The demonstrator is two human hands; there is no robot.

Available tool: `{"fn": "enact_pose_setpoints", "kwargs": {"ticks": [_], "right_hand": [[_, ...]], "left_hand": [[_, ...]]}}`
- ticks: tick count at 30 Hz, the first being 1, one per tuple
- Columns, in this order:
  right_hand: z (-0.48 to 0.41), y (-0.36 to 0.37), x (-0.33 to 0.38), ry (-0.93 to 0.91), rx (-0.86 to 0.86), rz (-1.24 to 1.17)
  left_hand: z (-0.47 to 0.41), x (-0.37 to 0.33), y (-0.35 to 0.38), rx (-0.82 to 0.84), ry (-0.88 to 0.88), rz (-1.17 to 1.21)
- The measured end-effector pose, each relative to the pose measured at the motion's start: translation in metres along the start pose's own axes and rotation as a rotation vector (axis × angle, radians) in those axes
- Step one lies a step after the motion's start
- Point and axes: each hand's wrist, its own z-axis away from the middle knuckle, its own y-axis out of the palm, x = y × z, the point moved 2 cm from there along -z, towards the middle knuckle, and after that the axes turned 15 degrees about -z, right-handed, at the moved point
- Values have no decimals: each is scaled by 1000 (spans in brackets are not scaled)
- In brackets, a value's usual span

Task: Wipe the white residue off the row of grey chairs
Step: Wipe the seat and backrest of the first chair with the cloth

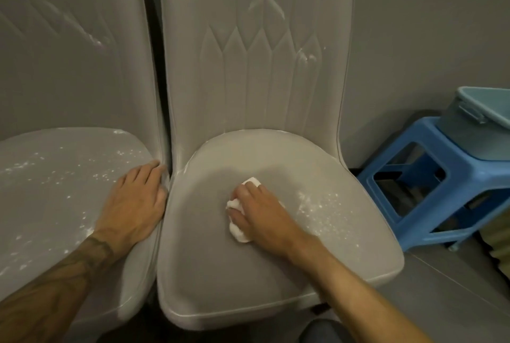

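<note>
Two grey padded chairs stand side by side. On the seat of the right chair (209, 265), my right hand (262, 215) presses a crumpled white cloth (238, 228) against the middle of the cushion, fingers curled over it. White residue (320, 207) speckles the seat just right of that hand, and smears mark the backrest. My left hand (138, 199) rests flat on the right edge of the left chair (55, 204), whose seat and backrest carry scattered white specks.
A blue plastic stool (430, 185) stands right of the chairs, with a grey-blue lidded bin (474, 121) on top. A grey wall is behind, and grey floor lies at the lower right. A narrow dark gap separates the two chairs.
</note>
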Motion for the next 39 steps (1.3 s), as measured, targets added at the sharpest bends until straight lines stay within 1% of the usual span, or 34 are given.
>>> {"fn": "enact_pose_setpoints", "kwargs": {"ticks": [1,4,5,6,8,9,10,12,13,16,18,19,20,22,24,25,27,29,30,31,32,34,36,37,39], "right_hand": [[0,-13,-14,26,-3,10],[-5,-48,-57,238,-88,113],[-6,-52,-58,293,-112,153],[-8,-48,-50,255,-138,184],[-5,-25,-25,84,-145,161],[0,-14,-13,-18,-123,117],[6,-7,-6,-82,-79,62],[14,-16,-19,-69,7,8],[14,-28,-35,-26,18,22],[7,-66,-82,187,-48,93],[3,-69,-87,285,-91,142],[3,-60,-78,285,-90,129],[4,-47,-65,240,-78,72],[15,-23,-36,86,-24,-19],[22,-28,-37,2,23,-9],[21,-38,-47,6,34,24],[14,-61,-77,134,17,119],[8,-78,-96,323,-68,185],[6,-77,-95,372,-110,202],[4,-69,-85,346,-121,212],[5,-56,-72,269,-101,190],[14,-32,-47,108,-48,67],[29,-30,-40,13,22,3],[31,-39,-46,-2,44,6],[28,-62,-75,74,31,52]], "left_hand": [[0,0,0,3,0,-4],[-1,-2,0,6,-4,4],[-2,-2,0,5,-1,4],[-2,-2,0,6,1,4],[-3,-3,-1,13,-1,12],[-3,-4,-1,20,-3,17],[-2,-3,-1,29,-7,20],[-3,-3,-2,45,-7,23],[-2,-3,-2,47,-5,26],[-2,-4,-1,31,-1,24],[-3,-5,-1,25,4,27],[-3,-6,0,24,8,25],[-2,-6,0,20,11,24],[-1,-6,-3,12,11,27],[-2,-6,-1,3,21,19],[-2,-5,-1,-3,21,18],[-4,-4,0,-3,11,24],[-5,-4,3,-5,18,13],[-5,-4,4,0,23,5],[-5,-3,5,7,22,4],[-4,-2,5,10,17,6],[-3,-2,4,6,17,7],[-2,-3,5,9,32,0],[-2,-2,4,16,30,2],[-1,-3,2,38,18,14]]}}
